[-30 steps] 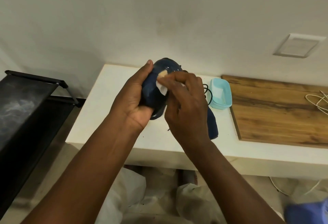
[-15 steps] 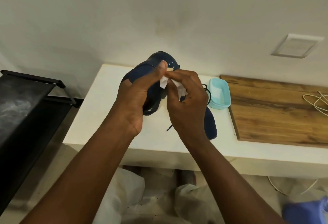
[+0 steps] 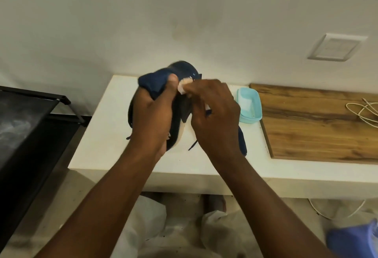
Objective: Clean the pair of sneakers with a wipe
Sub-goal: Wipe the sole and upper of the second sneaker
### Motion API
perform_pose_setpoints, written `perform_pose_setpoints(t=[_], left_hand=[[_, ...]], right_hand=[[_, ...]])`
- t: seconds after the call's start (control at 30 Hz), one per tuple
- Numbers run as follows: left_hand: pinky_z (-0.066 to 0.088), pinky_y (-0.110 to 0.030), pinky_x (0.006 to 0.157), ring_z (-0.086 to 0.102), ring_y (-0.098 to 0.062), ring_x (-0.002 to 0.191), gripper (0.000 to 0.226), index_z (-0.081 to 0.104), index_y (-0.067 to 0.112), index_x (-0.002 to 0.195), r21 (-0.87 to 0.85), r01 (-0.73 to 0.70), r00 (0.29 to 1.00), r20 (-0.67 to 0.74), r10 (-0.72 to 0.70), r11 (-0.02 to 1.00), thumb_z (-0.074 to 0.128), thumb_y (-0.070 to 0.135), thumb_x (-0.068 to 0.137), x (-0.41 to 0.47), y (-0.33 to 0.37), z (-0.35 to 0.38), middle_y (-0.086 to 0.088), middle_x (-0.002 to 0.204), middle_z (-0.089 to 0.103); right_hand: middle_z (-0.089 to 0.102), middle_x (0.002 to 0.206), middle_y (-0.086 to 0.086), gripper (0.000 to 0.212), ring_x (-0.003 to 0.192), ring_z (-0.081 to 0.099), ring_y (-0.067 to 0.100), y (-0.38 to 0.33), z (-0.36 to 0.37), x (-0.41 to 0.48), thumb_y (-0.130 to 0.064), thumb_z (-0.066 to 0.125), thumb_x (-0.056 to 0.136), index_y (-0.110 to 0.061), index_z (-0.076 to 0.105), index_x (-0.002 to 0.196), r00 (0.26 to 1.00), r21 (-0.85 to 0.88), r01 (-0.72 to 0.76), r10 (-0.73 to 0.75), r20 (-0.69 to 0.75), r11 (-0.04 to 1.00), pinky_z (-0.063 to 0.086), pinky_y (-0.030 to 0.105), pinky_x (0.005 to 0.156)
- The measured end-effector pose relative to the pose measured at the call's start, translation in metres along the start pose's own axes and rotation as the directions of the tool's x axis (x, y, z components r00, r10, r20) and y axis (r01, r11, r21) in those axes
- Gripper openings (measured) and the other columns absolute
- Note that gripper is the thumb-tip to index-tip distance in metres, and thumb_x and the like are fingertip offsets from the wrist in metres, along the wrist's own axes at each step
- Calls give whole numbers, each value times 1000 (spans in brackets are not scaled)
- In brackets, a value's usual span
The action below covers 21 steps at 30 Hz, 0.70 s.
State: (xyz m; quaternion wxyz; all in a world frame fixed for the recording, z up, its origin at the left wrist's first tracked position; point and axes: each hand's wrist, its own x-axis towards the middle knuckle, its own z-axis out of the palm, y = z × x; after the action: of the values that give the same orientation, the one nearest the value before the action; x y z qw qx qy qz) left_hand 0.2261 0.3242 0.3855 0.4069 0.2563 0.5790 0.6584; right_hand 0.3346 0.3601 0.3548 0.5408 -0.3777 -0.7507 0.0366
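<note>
Head view: a person's left hand (image 3: 152,118) is gripping a navy sneaker (image 3: 157,82) above the white counter (image 3: 106,135), while the right hand (image 3: 214,114) is pinching a wipe (image 3: 185,84) against its glossy rounded end. The other sneaker (image 3: 243,141) is lying on the counter, partly hidden behind the right hand, beside a pale blue tub (image 3: 250,104).

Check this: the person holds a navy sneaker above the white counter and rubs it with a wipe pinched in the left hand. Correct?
No: the head view shows the wipe pinched in the right hand; the left hand grips the navy sneaker above the white counter.
</note>
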Motion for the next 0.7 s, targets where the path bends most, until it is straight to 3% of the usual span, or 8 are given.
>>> perform_pose_setpoints(t=[0.1,0.17,0.33,0.47,0.57,0.7], left_hand=[[59,-37,91,75,-11,98,22,70,24,114,-144,43,998,-44,-50,989,67,40,98,9,16,-8,8,102,79],[60,-34,85,77,-9,91,16,72,23,106,-171,65,998,-15,-69,983,67,38,99,12,21,-11,8,94,81],[61,-38,89,78,-14,89,22,72,18,107,-117,115,993,50,-110,986,68,38,98,11,14,-11,3,89,81],[62,-37,83,78,-16,89,17,73,20,100,-148,126,992,31,-123,981,69,36,98,19,13,-16,3,89,81],[61,-29,72,78,-14,90,17,71,21,105,-156,132,991,26,-130,979,68,37,98,25,14,-20,5,92,81],[62,-38,85,78,-17,94,27,71,17,115,-138,143,989,67,-134,980,70,37,97,25,12,-20,0,97,81]], right_hand=[[71,98,4,17,93,62,13,13,-1,-15,1,70,85,-9,72,99,994,-10,-75,75,76,997,54,26,79],[71,99,5,14,94,62,11,15,-2,-10,-1,68,87,-8,71,100,992,0,-124,124,15,992,52,19,83],[68,101,7,17,96,62,16,-3,4,23,0,63,91,-6,71,105,993,95,-72,81,-90,993,51,26,83],[67,103,9,19,97,61,16,-4,16,-2,-1,67,89,-6,70,107,997,42,-11,7,74,999,47,18,86],[70,100,4,19,94,62,9,8,15,-23,-7,72,86,-10,71,105,980,-12,-72,73,186,997,49,15,86],[69,95,2,12,90,57,2,3,9,1,-6,69,88,-9,70,100,987,73,-158,158,6,985,48,13,79]])
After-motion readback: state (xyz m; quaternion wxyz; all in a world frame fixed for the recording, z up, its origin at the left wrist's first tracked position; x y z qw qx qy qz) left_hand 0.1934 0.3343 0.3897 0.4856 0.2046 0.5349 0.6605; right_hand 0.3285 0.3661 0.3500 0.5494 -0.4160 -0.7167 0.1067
